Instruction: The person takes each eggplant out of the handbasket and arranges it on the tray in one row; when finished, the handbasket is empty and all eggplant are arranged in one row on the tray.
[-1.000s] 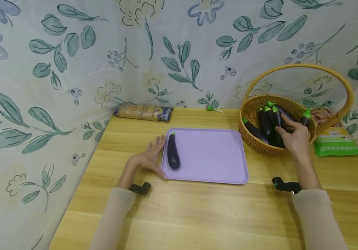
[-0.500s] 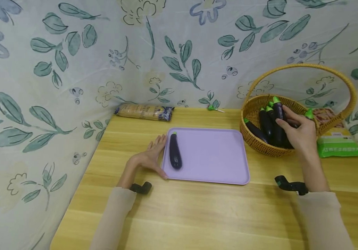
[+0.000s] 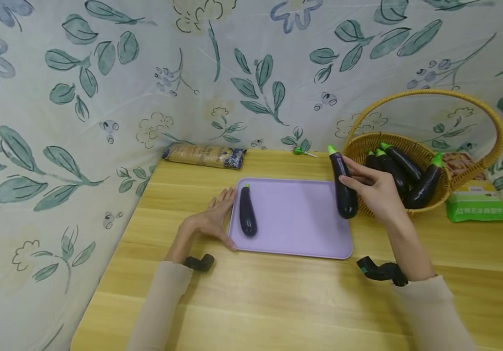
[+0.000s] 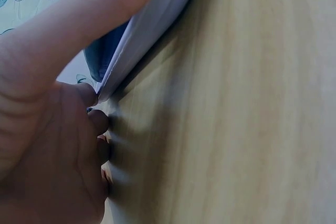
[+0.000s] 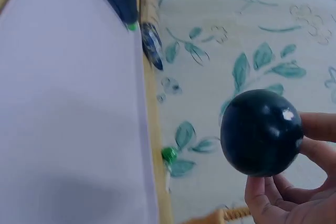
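Observation:
My right hand (image 3: 376,190) pinches a dark purple eggplant (image 3: 342,187) with a green stem, held above the right rim of the lilac tray (image 3: 297,219). In the right wrist view the round bottom end of this eggplant (image 5: 261,132) faces the camera between thumb and fingers. Another eggplant (image 3: 247,212) lies upright along the tray's left side. My left hand (image 3: 209,222) rests at the tray's left edge, fingers spread and thumb at the near corner. In the left wrist view, the left hand (image 4: 52,129) touches the tray's side wall (image 4: 152,24).
A wicker basket (image 3: 446,197) with a tall handle holds several eggplants at the right. A green food packet (image 3: 479,207) lies behind it. Along the back edge are a long noodle-like packet (image 3: 205,156) and a green lollipop (image 3: 299,151). A patterned cloth hangs behind.
My right hand has lifted an eggplant out of the basket and carried it left to the tray's right rim. The left hand has stayed at the tray's left edge.

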Tool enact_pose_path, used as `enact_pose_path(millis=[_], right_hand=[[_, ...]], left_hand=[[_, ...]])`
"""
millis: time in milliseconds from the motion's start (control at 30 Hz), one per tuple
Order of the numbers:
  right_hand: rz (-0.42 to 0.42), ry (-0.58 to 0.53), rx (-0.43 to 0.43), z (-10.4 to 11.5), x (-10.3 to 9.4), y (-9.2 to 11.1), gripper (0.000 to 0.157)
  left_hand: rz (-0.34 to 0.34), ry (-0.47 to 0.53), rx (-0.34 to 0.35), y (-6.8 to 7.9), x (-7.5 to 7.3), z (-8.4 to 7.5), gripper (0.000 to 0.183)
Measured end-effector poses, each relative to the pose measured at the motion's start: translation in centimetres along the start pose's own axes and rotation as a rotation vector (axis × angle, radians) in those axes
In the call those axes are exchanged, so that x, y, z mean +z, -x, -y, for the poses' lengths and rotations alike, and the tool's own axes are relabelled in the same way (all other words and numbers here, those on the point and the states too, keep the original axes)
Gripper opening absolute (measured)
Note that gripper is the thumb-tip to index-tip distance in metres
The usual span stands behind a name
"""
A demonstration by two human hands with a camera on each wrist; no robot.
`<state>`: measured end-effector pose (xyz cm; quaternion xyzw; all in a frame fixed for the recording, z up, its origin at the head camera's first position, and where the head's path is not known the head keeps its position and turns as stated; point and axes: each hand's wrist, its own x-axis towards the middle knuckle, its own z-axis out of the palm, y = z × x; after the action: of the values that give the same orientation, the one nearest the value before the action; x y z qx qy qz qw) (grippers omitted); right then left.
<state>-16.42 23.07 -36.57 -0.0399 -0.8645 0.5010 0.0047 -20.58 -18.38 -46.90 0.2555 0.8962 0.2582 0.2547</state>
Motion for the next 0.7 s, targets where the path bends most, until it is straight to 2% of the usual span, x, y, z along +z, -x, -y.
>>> enact_pose_path(millis=[167, 367, 567, 700], right_hand=[[0.11, -0.046, 0.014, 0.9, 3.9, -0.4, 0.054], [0.224, -0.11, 0.047, 1.1, 9.9, -1.0, 0.053], [0.264, -0.125, 0.066, 1.3, 14.6, -1.3, 0.05], [0.263, -0.155, 0.093, 1.5, 16.6, -1.5, 0.049]], left_hand=[[-0.006, -0.005, 0.002, 0.1, 0.0, -0.1, 0.164], [0.0, -0.002, -0.004, 0.1, -0.1, -0.2, 0.164], [-0.014, -0.004, 0.015, 0.0, 0.0, -0.2, 0.163], [-0.022, -0.02, 0.022, 0.1, 0.0, -0.2, 0.162]])
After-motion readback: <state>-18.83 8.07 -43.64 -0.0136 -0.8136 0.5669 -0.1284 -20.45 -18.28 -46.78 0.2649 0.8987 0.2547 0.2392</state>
